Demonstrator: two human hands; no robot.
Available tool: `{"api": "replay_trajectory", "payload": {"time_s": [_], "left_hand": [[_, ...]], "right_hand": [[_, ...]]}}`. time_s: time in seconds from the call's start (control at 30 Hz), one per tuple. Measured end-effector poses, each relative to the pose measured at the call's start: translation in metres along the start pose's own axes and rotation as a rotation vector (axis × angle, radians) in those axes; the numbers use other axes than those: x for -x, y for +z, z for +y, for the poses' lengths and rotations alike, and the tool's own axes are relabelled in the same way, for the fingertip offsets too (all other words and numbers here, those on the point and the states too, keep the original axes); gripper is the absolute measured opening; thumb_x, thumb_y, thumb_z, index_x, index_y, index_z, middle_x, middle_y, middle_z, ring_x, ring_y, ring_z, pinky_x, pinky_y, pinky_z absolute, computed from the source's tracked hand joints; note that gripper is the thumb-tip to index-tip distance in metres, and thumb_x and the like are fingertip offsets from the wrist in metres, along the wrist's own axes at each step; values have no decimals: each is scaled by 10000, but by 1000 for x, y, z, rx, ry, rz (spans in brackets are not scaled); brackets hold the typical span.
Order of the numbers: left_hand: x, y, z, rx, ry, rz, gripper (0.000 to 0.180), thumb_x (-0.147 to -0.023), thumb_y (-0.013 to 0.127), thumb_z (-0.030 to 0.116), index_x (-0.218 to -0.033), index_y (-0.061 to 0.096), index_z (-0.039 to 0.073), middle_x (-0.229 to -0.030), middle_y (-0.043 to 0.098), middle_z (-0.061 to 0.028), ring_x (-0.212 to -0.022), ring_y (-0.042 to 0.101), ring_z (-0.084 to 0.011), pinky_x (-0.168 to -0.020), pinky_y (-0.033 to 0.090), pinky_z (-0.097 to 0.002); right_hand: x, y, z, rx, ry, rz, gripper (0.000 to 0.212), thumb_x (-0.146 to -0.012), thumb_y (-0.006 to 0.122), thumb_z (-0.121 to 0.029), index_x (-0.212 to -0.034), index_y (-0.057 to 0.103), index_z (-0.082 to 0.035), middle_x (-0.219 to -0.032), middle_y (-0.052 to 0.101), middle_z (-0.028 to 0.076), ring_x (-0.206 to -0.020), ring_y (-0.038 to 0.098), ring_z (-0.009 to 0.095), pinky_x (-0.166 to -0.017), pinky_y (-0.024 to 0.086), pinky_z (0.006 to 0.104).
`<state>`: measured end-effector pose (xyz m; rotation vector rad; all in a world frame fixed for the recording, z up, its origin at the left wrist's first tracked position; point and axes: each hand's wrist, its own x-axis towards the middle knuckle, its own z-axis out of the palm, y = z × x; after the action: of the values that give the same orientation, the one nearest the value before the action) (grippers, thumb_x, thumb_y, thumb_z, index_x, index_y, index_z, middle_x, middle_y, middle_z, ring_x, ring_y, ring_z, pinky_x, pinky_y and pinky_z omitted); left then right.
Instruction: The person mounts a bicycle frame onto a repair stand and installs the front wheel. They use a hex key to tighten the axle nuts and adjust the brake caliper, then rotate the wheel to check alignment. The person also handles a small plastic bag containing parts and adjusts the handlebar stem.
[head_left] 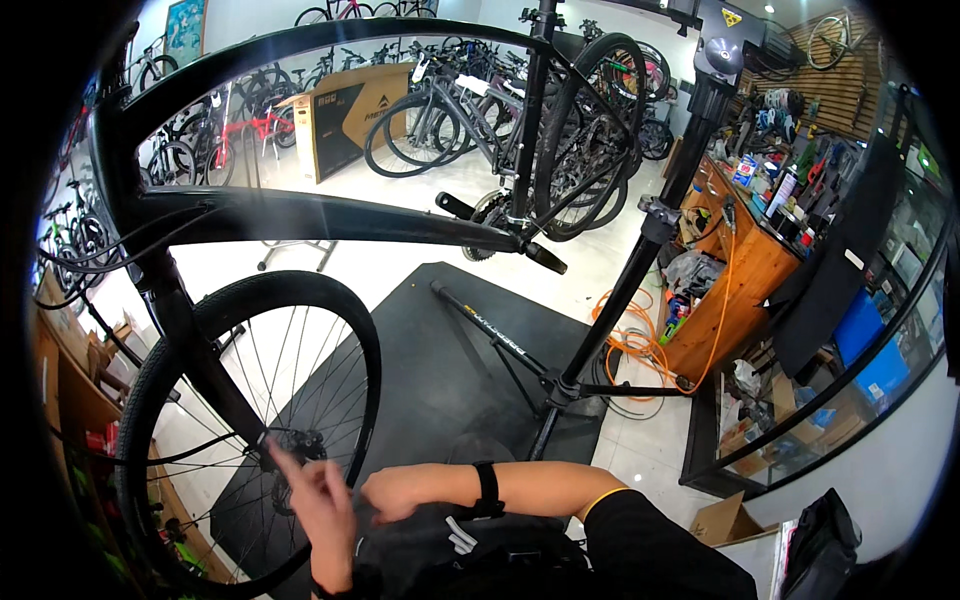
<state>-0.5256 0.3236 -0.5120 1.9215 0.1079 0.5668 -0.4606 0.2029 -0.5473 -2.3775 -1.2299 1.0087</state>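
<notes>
The left hand (322,505) is held partly open, its index finger extended to the lower end of the black bicycle fork (205,372), near the front hub (294,446); nothing is seen gripped, and whether contact is made cannot be told. The right hand (392,492) is curled near the torso, its contents hidden. The black bicycle frame (340,222) is positioned ahead, with a repair stand (618,300) placed to its right.
</notes>
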Motion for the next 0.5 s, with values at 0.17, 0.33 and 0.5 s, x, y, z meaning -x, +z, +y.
{"api": "replay_trajectory", "payload": {"time_s": [0.17,0.33,0.5], "left_hand": [[-36,23,15,-408,-26,-414,737,-898,555,41,-1520,162,-12,-764,634,-244,-647,632,-347,-616,508,-398],[-17,41,-65,-716,-91,-520,734,-889,599,139,-1469,210,-88,-867,653,-311,-825,653,-460,-749,512,-518],[35,9,-78,-475,-282,-387,869,-868,657,122,-1475,86,-124,-886,676,-260,-688,674,-365,-636,541,-419]], "right_hand": [[-8,29,26,72,-80,-63,444,-834,664,-349,-908,680,89,-955,682,264,-917,648,441,-814,526,472],[-1,17,13,106,-67,-180,419,-835,657,-321,-894,677,93,-958,681,260,-919,650,439,-813,525,472],[14,2,3,54,-14,191,347,-832,664,-277,-839,673,70,-865,685,251,-878,661,429,-770,534,479]]}}
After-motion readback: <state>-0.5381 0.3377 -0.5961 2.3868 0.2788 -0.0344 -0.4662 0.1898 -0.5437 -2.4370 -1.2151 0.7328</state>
